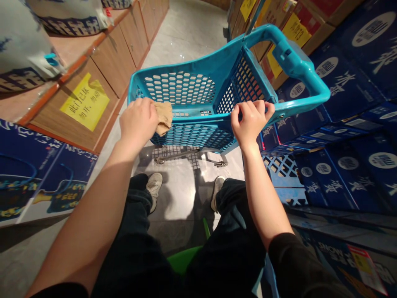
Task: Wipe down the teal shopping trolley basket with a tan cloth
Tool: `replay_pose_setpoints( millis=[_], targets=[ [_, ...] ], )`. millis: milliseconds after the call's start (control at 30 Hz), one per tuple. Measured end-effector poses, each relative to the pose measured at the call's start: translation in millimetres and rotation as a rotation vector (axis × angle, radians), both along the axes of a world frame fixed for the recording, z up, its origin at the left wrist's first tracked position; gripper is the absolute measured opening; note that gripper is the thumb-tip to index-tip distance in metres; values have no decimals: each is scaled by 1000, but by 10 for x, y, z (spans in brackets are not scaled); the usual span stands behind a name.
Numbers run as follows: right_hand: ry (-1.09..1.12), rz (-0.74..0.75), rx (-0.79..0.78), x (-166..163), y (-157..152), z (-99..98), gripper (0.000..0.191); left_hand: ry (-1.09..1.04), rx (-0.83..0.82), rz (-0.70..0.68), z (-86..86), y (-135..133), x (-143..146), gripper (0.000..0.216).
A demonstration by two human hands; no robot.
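Observation:
A turquoise plastic shopping basket cart (pixel 198 66) stands tilted in front of my knees, its handle (pixel 297 66) up at the right. My left hand (pixel 138 121) is closed on a tan cloth (pixel 163 116) and presses it against the basket's near left rim. My right hand (pixel 252 120) grips the near right rim, fingers curled over the edge. I sit on a green stool (pixel 186 257), my feet on the grey floor under the basket.
Stacked dark blue cartons (pixel 350 157) line the right side, with a blue crate (pixel 285 169) beside my right arm. A wooden cabinet with a yellow notice (pixel 85 101) runs along the left, more blue boxes (pixel 37 174) below it. The aisle floor (pixel 189 29) stretches ahead.

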State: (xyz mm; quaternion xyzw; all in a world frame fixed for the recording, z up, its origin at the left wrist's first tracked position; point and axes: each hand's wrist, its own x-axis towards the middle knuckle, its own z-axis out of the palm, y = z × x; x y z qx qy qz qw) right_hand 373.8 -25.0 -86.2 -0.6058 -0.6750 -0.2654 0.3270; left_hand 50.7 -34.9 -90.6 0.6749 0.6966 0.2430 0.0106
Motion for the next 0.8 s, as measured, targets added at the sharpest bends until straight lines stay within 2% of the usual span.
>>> replay_pose_setpoints(
  millis=[100,267,333,400,567,633,800],
  targets=[
    [14,-13,-13,-39,7,2,34,19,11,-22,-22,-57,92,43],
    [12,-46,16,-25,44,-20,33,73,103,-249,-45,-224,543,40],
    [4,-55,40,0,52,-28,34,82,122,-289,-44,-223,602,39],
    [-3,-52,51,20,48,-29,34,80,107,-258,-30,-176,534,39],
    [5,-11,18,-1,14,-10,34,80,-40,-45,24,-72,230,45],
    [20,-9,-7,-33,8,-1,33,76,-28,-43,24,-100,258,46],
    [54,-47,-5,-79,24,2,32,60,110,-293,-7,-241,638,41]
  ],
)
